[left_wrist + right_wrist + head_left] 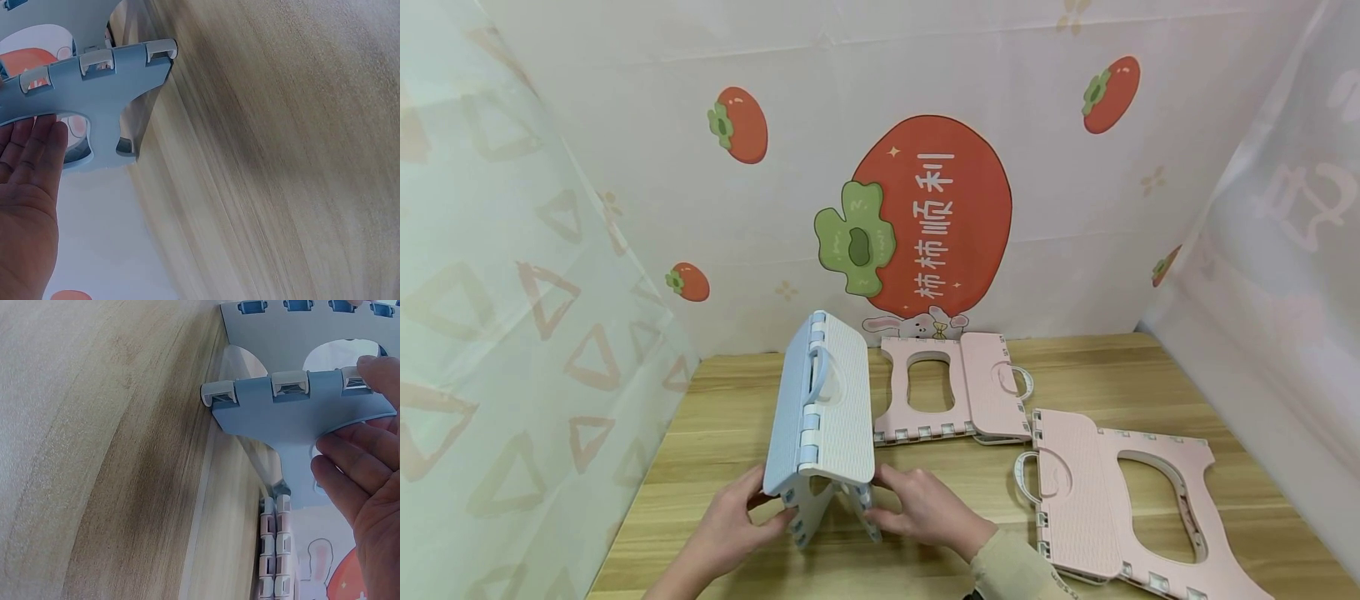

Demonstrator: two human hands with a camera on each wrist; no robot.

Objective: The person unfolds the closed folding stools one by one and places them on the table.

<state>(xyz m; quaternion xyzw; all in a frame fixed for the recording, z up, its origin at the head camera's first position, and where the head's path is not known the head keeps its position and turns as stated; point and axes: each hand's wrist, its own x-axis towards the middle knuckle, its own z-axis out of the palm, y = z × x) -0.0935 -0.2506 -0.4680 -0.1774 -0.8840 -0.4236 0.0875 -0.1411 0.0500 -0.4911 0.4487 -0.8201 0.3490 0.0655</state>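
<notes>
A light blue and white folding step stool stands half folded on the wooden table, its two top halves sloping down from a ridge with a blue carry handle. My left hand grips the lower left side, thumb at the front edge. In the left wrist view its fingers reach to the side panel's cut-out. On the other side, my right hand holds the right leg panel. The right wrist view shows its thumb on the hinged edge and the other fingers curled at the opening.
Two pink folding stools lie flattened on the table: one pink stool behind and right of the blue one, another pink stool at the front right. A printed cloth backdrop rises at the back, with cloth walls at both sides.
</notes>
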